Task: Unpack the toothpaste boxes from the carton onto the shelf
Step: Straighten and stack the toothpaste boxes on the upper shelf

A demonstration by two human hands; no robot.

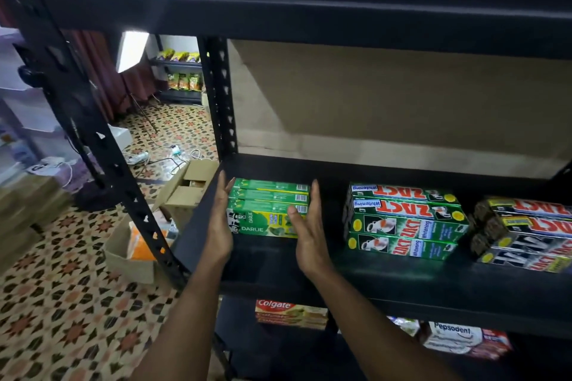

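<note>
The left hand lay flat over the left end of the Darlie boxes near the left edge of the shelf. The right hand covered the right end of their front face (the print there was unreadable). The black Zact boxes at the shelf's right end were cut off by the picture's right edge. The Colgate boxes below were half hidden behind the shelf's front lip. The carton on the floor sat partly behind the shelf's left edge, its contents too dim to tell.
</note>
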